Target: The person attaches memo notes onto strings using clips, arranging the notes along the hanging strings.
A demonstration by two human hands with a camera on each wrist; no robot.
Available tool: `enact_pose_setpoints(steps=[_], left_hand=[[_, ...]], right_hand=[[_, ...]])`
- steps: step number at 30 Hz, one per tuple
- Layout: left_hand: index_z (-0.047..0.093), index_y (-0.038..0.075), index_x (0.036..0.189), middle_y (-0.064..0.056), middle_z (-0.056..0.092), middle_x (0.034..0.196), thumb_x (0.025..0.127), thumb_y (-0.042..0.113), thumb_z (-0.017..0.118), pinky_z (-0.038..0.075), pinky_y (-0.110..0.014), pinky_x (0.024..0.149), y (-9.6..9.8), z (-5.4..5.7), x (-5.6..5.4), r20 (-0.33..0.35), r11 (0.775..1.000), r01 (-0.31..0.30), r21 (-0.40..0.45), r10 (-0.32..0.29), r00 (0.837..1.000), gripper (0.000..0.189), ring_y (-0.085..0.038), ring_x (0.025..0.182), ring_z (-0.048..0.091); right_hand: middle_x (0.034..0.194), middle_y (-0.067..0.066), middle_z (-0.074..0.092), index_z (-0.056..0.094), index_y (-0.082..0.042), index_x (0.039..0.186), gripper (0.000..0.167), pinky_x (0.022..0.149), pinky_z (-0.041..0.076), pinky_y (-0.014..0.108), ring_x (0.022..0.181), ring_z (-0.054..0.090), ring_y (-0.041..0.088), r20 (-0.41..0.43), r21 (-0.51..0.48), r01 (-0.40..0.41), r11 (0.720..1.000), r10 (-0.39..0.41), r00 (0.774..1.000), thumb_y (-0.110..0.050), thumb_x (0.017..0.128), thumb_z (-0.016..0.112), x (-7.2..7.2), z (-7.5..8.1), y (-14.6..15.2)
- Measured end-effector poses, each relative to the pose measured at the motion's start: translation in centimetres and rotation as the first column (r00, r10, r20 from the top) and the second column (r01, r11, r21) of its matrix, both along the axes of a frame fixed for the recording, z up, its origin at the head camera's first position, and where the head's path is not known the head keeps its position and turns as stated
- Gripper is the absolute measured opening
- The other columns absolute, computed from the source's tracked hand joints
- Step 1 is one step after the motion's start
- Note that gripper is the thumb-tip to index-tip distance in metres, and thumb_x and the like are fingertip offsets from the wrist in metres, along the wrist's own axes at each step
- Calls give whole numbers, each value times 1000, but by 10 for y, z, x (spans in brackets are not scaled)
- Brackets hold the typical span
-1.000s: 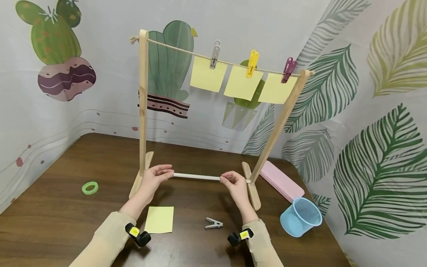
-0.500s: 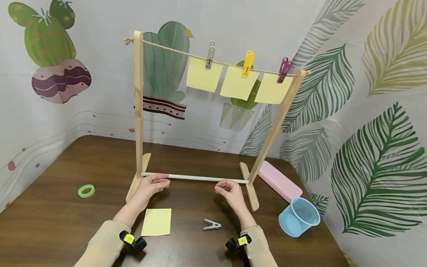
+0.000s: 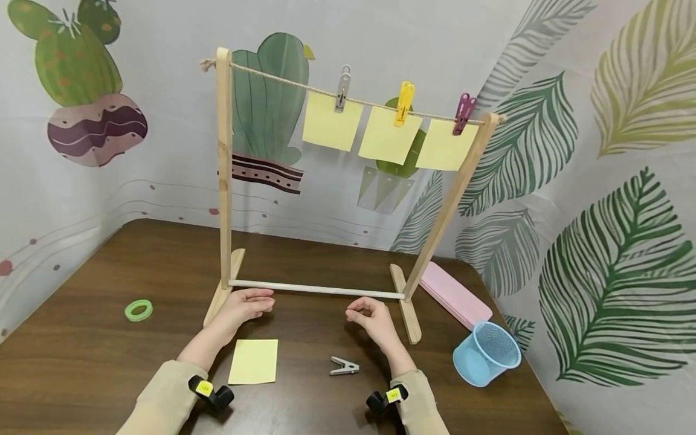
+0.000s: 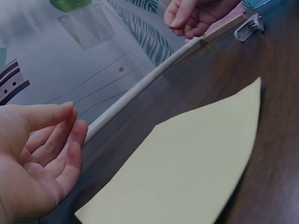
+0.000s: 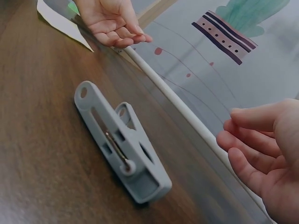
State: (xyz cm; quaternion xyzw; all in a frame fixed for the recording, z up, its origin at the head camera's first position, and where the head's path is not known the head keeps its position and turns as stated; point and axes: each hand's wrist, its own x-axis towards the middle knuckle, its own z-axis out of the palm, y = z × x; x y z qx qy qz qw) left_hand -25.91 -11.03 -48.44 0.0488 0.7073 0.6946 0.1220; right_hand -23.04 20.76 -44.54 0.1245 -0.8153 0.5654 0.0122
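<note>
A white rod [image 3: 321,289] spans the foot of a wooden stand [image 3: 225,175], joining its two uprights. My left hand [image 3: 243,309] is just in front of the rod's left part, its fingers relaxed and holding nothing. In the left wrist view the left fingers [image 4: 70,154] overlap the rod's near end. Just in front of the rod's right part is my right hand [image 3: 375,320], loosely curled, with nothing between thumb and fingers. Nearer me lie a yellow paper note [image 3: 253,362] on the left and a grey clothespin [image 3: 344,366] on the right.
Along the stand's rope [image 3: 272,78], three clothespins, grey [image 3: 343,88], yellow [image 3: 405,104] and purple [image 3: 464,113], hold yellow notes. A green ring [image 3: 138,310] lies at left. At right are a pink case [image 3: 455,296] and a blue mesh cup [image 3: 484,356] by the table edge.
Both hands have let go of the white rod and drawn back slightly towards me. The rod stays between the uprights, and the whole view has shifted a little.
</note>
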Motion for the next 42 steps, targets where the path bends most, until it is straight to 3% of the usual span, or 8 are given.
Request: enact_pose_setpoints(steps=[11, 16, 21, 27, 31, 34, 38, 42], left_hand=[[46, -10, 137, -21, 63, 125, 91, 15, 68, 52, -25, 78, -7, 3, 3, -36, 988, 141, -67, -144, 989, 57, -3, 93, 65], [45, -11, 137, -28, 59, 127, 89, 15, 71, 53, -25, 84, -9, 6, 6, -80, 965, 244, -98, -252, 964, 61, -10, 101, 64], [44, -12, 137, -29, 57, 129, 87, 12, 72, 53, -25, 87, -7, 9, 8, -83, 927, 354, -123, -365, 927, 62, -23, 110, 63], [50, -9, 134, -26, 59, 129, 83, 13, 77, 52, -34, 90, -6, 12, 10, -119, 856, 438, -273, -482, 868, 62, -37, 117, 58], [55, -6, 131, -23, 61, 129, 78, 17, 82, 47, -44, 95, -6, 15, 10, -146, 800, 459, -386, -544, 826, 64, -41, 119, 55], [57, -5, 130, -20, 62, 129, 76, 19, 84, 45, -46, 96, -5, 18, 11, -144, 772, 464, -434, -568, 811, 65, -39, 119, 54], [58, -5, 128, -20, 62, 129, 74, 18, 85, 45, -45, 95, -3, 21, 14, -145, 749, 467, -469, -587, 796, 65, -36, 117, 54], [57, -6, 128, -20, 60, 129, 70, 17, 87, 45, -43, 95, -1, 23, 16, -146, 732, 469, -495, -602, 785, 68, -33, 114, 53]], right_hand=[[90, 29, 69, 66, 12, 95, 14, 66, 51, 19, 73, 64, 6, 23, 51, -49, 997, 48, 999, 3, 85, 70, 3, 4, 2], [93, 27, 70, 66, 11, 96, 17, 68, 50, 19, 76, 62, 8, 21, 77, -56, 996, 54, 998, 1, 84, 72, 5, 8, 4], [97, 29, 69, 64, 13, 101, 25, 69, 51, 19, 78, 63, 10, 39, 126, -138, 982, 134, 990, -1, 82, 74, 9, 15, 6], [95, 27, 69, 64, 11, 103, 32, 66, 50, 22, 74, 62, 7, 65, 244, -285, 927, 278, 958, -6, 80, 78, 9, 18, 7], [97, 25, 69, 64, 8, 106, 35, 72, 53, 26, 79, 65, 17, 106, 266, -362, 893, 346, 932, -5, 78, 80, 1, 3, 9], [101, 19, 70, 64, 3, 110, 39, 76, 54, 26, 86, 64, 23, 154, 289, -425, 858, 396, 905, -7, 77, 82, -3, -9, 12], [103, 11, 69, 65, -3, 111, 45, 76, 52, 23, 87, 60, 16, 230, 318, -512, 798, 459, 858, -11, 72, 86, -3, -11, 11], [94, 2, 66, 67, -7, 103, 44, 72, 48, 20, 80, 56, 8, 279, 384, -531, 755, 453, 847, -13, 66, 90, 2, -7, 7]])
